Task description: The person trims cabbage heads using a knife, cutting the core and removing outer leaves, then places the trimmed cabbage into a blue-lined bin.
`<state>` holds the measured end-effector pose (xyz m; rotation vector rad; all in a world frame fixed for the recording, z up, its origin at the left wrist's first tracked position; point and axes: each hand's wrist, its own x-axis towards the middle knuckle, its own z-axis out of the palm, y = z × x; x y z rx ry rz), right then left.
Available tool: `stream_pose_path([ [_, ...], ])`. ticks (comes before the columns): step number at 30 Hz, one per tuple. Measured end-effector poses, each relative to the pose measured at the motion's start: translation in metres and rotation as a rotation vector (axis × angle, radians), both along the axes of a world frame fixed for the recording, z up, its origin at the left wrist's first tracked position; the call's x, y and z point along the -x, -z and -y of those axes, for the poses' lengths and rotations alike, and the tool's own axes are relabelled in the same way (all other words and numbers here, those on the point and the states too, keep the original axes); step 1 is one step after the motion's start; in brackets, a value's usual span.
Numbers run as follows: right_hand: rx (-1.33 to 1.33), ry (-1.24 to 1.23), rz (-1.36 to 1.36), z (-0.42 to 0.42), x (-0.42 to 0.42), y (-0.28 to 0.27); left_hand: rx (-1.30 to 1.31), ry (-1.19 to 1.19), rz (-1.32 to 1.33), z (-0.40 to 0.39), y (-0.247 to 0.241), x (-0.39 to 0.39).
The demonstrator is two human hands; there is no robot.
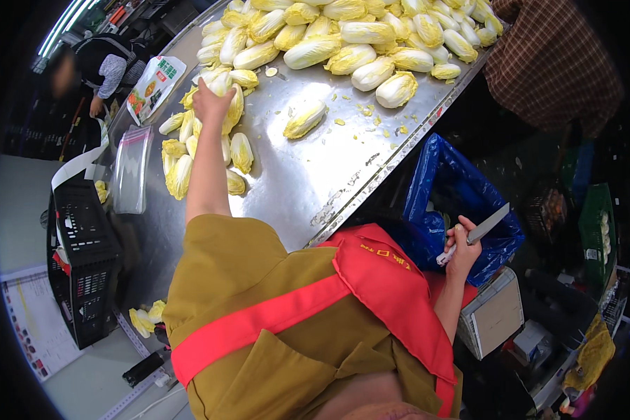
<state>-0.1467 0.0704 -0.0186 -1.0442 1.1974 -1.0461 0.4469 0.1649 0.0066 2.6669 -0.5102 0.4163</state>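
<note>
My left hand (213, 105) reaches across the metal table (278, 194) and rests on a napa cabbage (219, 84) in the smaller group at the left. Whether its fingers grip that cabbage is hard to see. In my right hand (463, 251) is a knife (487, 224) with a broad blade and a pale handle, held above a bin lined with a blue plastic bag (434, 157). One napa cabbage (305, 119) lies alone mid-table, with leaf scraps near it. A large heap of napa cabbages (367, 32) covers the table's far end.
Clear plastic bags (132, 170) and a printed bag (156, 86) lie along the left edge. A black plastic crate (84, 262) stands at the left. One person (110, 68) is at the far left, another in a checked garment (556, 63) at the right. A green crate (598, 236) is at far right.
</note>
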Motion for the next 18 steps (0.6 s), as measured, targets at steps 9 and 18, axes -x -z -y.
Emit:
stream_pose_path([
  [9,-0.016,-0.067,-0.163,-0.007,-0.005,-0.005,-0.229,0.810,-0.199,0.059,0.055,0.145],
  [18,-0.030,-0.053,-0.170,-0.010,0.005,0.010,0.005,0.382,0.267,0.016,0.011,0.019],
])
